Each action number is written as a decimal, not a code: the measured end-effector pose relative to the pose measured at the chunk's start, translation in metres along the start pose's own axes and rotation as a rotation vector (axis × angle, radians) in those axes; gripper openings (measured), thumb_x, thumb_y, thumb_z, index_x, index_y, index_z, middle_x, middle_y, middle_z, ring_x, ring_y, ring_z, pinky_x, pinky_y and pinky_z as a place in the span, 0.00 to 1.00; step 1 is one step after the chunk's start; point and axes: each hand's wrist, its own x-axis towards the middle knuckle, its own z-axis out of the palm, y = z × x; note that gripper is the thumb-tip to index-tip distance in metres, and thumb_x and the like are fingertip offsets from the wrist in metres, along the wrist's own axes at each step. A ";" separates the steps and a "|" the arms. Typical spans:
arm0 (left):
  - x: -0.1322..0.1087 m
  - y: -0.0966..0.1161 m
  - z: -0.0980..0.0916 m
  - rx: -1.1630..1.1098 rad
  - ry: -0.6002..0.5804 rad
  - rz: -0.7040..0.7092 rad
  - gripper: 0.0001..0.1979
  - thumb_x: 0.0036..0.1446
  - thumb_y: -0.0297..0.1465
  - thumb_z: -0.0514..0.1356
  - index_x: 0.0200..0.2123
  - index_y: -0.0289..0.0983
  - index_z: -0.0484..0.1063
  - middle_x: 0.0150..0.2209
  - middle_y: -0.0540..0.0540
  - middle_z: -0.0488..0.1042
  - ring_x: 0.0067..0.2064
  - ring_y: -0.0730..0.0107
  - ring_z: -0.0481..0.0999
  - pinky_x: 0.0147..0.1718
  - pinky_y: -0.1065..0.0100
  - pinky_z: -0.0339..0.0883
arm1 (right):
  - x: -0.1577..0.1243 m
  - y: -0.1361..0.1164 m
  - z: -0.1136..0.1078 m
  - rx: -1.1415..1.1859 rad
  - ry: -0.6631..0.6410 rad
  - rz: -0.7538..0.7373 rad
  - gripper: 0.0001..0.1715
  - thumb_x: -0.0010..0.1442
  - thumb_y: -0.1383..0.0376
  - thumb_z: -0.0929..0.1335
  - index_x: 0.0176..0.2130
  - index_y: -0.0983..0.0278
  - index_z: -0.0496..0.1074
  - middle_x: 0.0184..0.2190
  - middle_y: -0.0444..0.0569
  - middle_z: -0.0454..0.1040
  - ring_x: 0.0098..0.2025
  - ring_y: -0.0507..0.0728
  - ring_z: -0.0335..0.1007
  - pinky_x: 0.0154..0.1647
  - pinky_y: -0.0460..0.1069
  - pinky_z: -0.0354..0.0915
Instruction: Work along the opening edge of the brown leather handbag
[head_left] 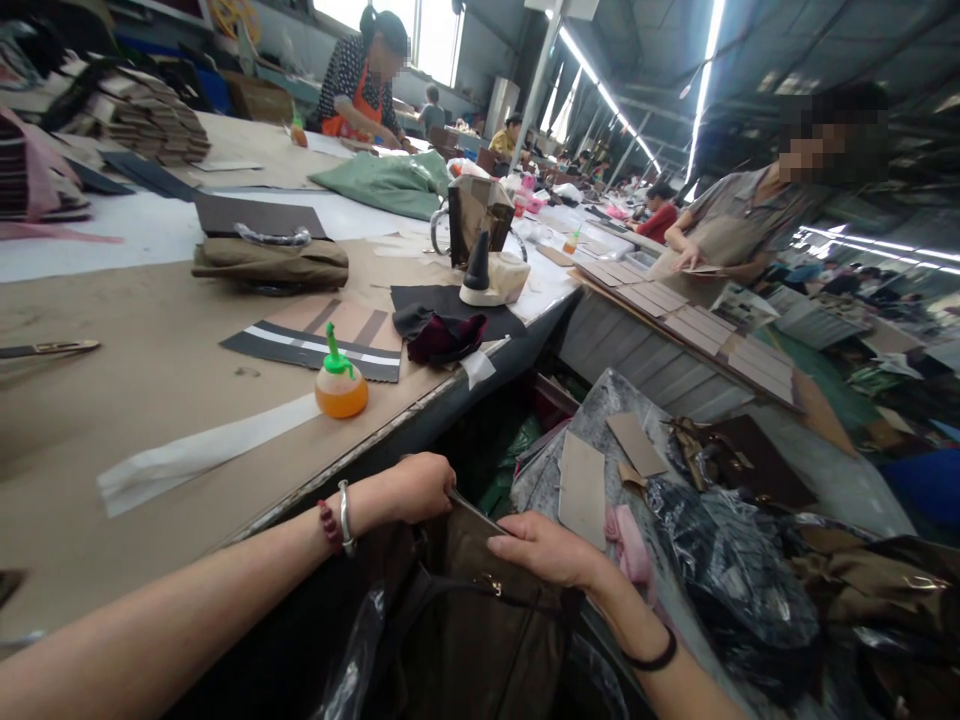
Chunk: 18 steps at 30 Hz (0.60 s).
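A brown bag (pixel 480 620) sits low in front of me, below the table edge. My left hand (pixel 420 487), with a bead bracelet and a silver bangle on the wrist, is closed on a thin metal tool whose blade (pixel 480 513) points right over the bag's top. My right hand (pixel 544 550), a black band on its wrist, is closed on the bag's top edge, thumb by the blade's tip. A dark strap with a gold fitting (pixel 491 583) curves just below the right hand.
An orange glue bottle with a green nozzle (pixel 340 385) stands on the brown table (pixel 150 380), near striped sheets (pixel 330 340), a dark red cloth (pixel 442 338) and a folded bag (pixel 270 262). Cardboard pieces (pixel 581 488) and plastic-wrapped bags (pixel 735 570) lie right. Other workers stand beyond.
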 end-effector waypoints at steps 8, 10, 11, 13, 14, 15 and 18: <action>-0.002 0.007 -0.004 0.029 -0.057 -0.005 0.10 0.47 0.21 0.55 0.34 0.35 0.72 0.30 0.47 0.75 0.30 0.64 0.73 0.25 0.74 0.61 | 0.000 0.006 0.000 0.101 -0.026 -0.005 0.18 0.51 0.54 0.62 0.25 0.68 0.62 0.19 0.42 0.59 0.21 0.48 0.52 0.20 0.43 0.51; -0.002 0.006 -0.005 0.037 -0.064 0.006 0.10 0.47 0.21 0.56 0.34 0.34 0.72 0.30 0.46 0.74 0.30 0.63 0.73 0.25 0.73 0.61 | 0.001 0.008 0.000 0.094 -0.022 -0.015 0.19 0.51 0.53 0.62 0.25 0.68 0.61 0.19 0.42 0.59 0.21 0.48 0.52 0.21 0.43 0.51; -0.003 0.006 -0.005 0.039 -0.066 0.012 0.10 0.47 0.21 0.56 0.34 0.34 0.72 0.30 0.46 0.74 0.31 0.63 0.73 0.25 0.73 0.61 | 0.001 0.008 0.000 0.083 -0.017 -0.020 0.19 0.51 0.53 0.62 0.24 0.68 0.61 0.19 0.42 0.58 0.21 0.48 0.51 0.20 0.43 0.50; -0.003 0.005 -0.005 0.039 -0.068 0.023 0.10 0.46 0.22 0.57 0.34 0.35 0.72 0.30 0.47 0.74 0.31 0.64 0.73 0.25 0.73 0.61 | 0.001 0.007 0.000 0.068 -0.017 -0.027 0.19 0.50 0.53 0.62 0.24 0.67 0.61 0.18 0.42 0.57 0.21 0.48 0.51 0.20 0.43 0.50; -0.003 0.005 -0.005 0.037 -0.068 0.026 0.10 0.46 0.22 0.58 0.34 0.35 0.72 0.30 0.47 0.74 0.31 0.64 0.72 0.25 0.74 0.61 | 0.001 0.007 0.000 0.066 -0.022 -0.031 0.19 0.50 0.53 0.62 0.23 0.67 0.60 0.18 0.42 0.57 0.21 0.48 0.50 0.20 0.43 0.49; -0.002 0.003 -0.005 0.034 -0.067 0.030 0.10 0.46 0.23 0.58 0.34 0.36 0.72 0.29 0.48 0.74 0.30 0.65 0.72 0.25 0.74 0.61 | 0.001 0.006 0.000 0.065 -0.027 -0.036 0.20 0.50 0.52 0.62 0.23 0.67 0.60 0.18 0.41 0.56 0.21 0.48 0.50 0.20 0.43 0.49; -0.001 -0.003 -0.003 0.015 -0.070 0.056 0.08 0.46 0.26 0.61 0.33 0.37 0.72 0.29 0.50 0.73 0.30 0.66 0.72 0.26 0.75 0.62 | 0.001 0.006 -0.001 0.064 -0.031 -0.044 0.21 0.50 0.51 0.62 0.23 0.67 0.59 0.18 0.41 0.55 0.20 0.47 0.48 0.19 0.43 0.47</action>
